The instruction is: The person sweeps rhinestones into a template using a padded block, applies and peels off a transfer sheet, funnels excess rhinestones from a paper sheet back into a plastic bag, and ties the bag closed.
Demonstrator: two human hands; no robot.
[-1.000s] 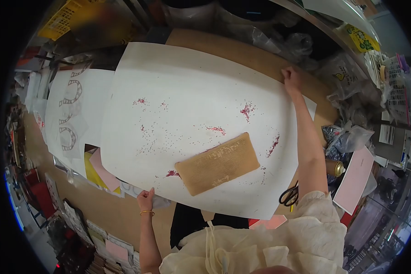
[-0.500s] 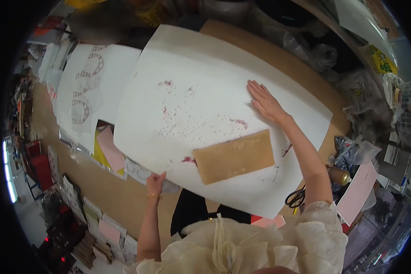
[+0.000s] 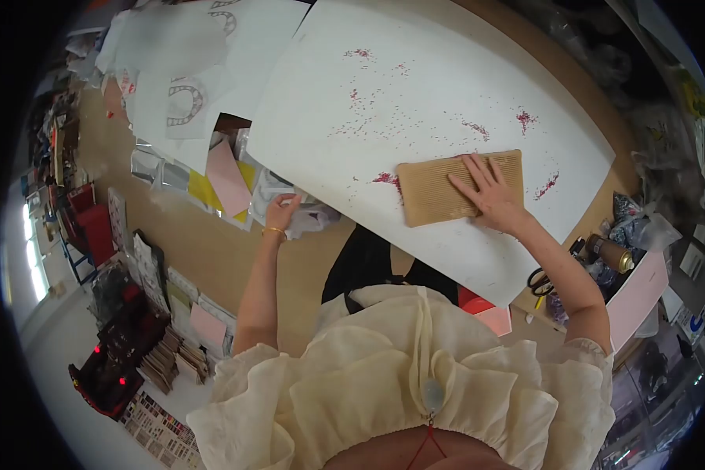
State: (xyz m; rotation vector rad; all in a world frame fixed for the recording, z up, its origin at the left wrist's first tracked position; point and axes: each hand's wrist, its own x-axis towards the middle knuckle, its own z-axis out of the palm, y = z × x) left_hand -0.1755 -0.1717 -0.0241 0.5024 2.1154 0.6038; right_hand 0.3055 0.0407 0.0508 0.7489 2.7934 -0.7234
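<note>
In the head view, the right hand (image 3: 493, 196) lies open, palm down with fingers spread, on a brown ribbed board (image 3: 431, 196). The board rests on a large white sheet (image 3: 446, 78), toward the wearer's side, among scattered red bits (image 3: 386, 178). The left hand (image 3: 283, 211) is partly curled near the sheet's lower left edge; whether its fingertips grip anything cannot be told. At the right, beyond the sheet, a can with a gold-coloured top (image 3: 612, 254) lies near a clear plastic bag (image 3: 656, 233); the contents of both are unclear. Black-handled scissors (image 3: 538, 282) lie near the right forearm.
</note>
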